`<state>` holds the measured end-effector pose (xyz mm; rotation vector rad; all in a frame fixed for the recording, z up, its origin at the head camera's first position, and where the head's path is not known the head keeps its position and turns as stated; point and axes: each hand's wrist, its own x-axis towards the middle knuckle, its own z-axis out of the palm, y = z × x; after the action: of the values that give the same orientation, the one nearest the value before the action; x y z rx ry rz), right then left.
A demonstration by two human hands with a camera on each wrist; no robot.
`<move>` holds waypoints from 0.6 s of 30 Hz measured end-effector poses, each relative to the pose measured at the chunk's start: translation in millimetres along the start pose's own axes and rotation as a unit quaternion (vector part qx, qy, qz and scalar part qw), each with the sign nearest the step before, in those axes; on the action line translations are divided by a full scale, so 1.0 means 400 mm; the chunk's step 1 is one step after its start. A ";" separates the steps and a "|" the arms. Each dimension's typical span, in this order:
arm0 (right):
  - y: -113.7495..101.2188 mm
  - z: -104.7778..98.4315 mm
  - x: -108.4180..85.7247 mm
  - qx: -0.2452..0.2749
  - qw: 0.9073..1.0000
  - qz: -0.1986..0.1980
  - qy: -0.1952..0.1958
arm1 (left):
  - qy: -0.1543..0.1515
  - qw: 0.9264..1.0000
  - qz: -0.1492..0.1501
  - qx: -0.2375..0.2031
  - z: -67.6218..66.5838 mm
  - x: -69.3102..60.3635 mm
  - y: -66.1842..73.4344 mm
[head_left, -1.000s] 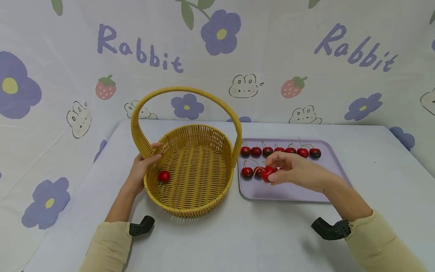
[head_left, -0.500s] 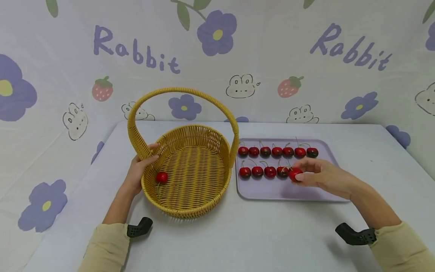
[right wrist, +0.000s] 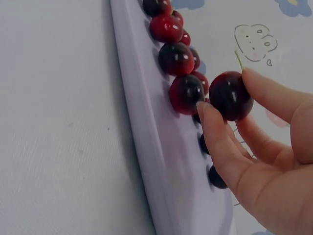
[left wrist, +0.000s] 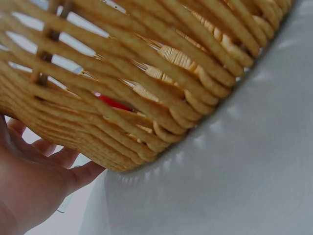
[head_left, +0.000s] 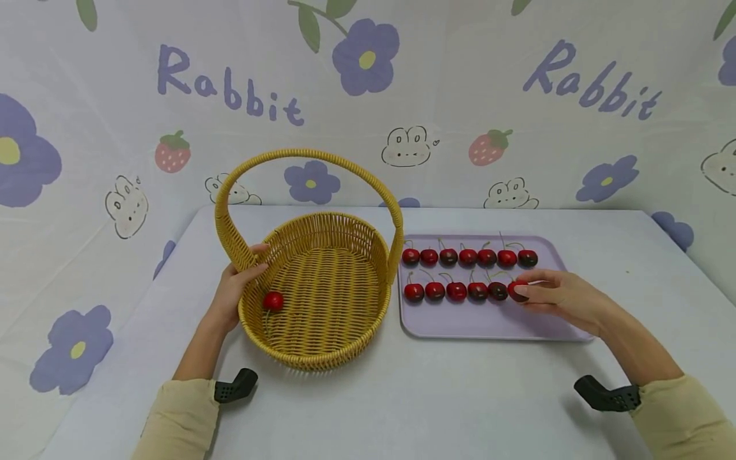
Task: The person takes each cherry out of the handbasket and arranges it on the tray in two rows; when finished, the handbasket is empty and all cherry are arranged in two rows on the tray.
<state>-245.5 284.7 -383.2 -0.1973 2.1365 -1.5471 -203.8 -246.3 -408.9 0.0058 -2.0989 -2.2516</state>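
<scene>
My left hand (head_left: 232,291) holds the yellow wicker basket (head_left: 322,364) by its left rim, at the foot of the tall handle. Fingers of that hand show under the weave in the left wrist view. One red cherry (head_left: 273,301) lies inside the basket at the left. On the right, my right hand (head_left: 566,297) pinches another cherry (right wrist: 231,96) between thumb and fingers, at the right end of the front row on the lilac tray (head_left: 489,326). Several dark red cherries with stems stand in two rows there, including a front-row cherry (head_left: 456,292).
The basket's right side stands close against the tray's left edge. White cloth (head_left: 391,409) covers the table, with a printed curtain (head_left: 448,83) rising behind it. The basket handle (head_left: 310,153) arches high over the basket.
My right hand has moved right along the front row with the pinched cherry and lowered it to the row's right end. My left hand stays on the basket; the view has shifted slightly.
</scene>
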 end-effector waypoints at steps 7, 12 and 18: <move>0.021 -0.007 0.018 -0.004 0.998 0.043 0.055 | -0.001 1.000 0.002 -0.002 -0.002 0.000 -0.002; 0.036 -0.011 0.033 -0.016 0.995 0.052 0.083 | 0.000 1.000 0.004 0.002 -0.002 0.000 -0.002; 0.053 -0.021 0.053 0.003 0.994 0.050 0.101 | 0.000 1.000 0.003 0.001 -0.002 0.001 -0.002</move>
<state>-264.4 290.9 -407.1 0.0722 2.2571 -1.5735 -204.0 -246.9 -409.9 0.0003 -2.0980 -2.2455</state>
